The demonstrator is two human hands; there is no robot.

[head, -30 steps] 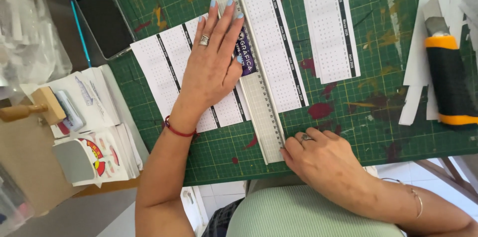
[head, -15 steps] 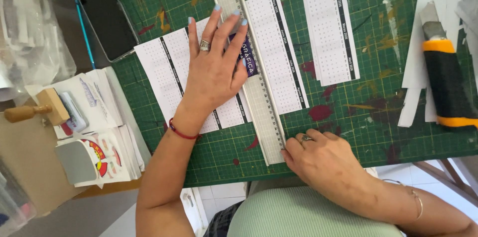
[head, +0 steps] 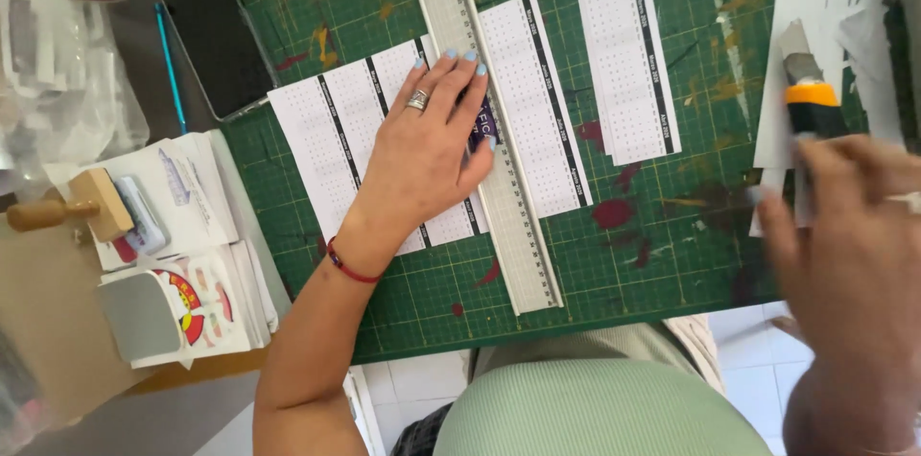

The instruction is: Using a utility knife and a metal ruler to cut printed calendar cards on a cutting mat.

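Metal ruler (head: 489, 130) lies on the printed paper sheet (head: 331, 144), pressed flat by the open left hand (head: 422, 154); blurred right hand (head: 849, 245) touches the utility knife (head: 809, 96), grip unclear.

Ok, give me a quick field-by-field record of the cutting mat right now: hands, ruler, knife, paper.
left hand: flat, palm down, pressing on the printed sheet and the ruler's edge
right hand: blurred, at the utility knife; grip unclear
ruler: long metal ruler, lying diagonally across the sheet
cut strips: one right of the ruler, another further right
cutting mat: green, gridded, stained
phone: dark, upper left
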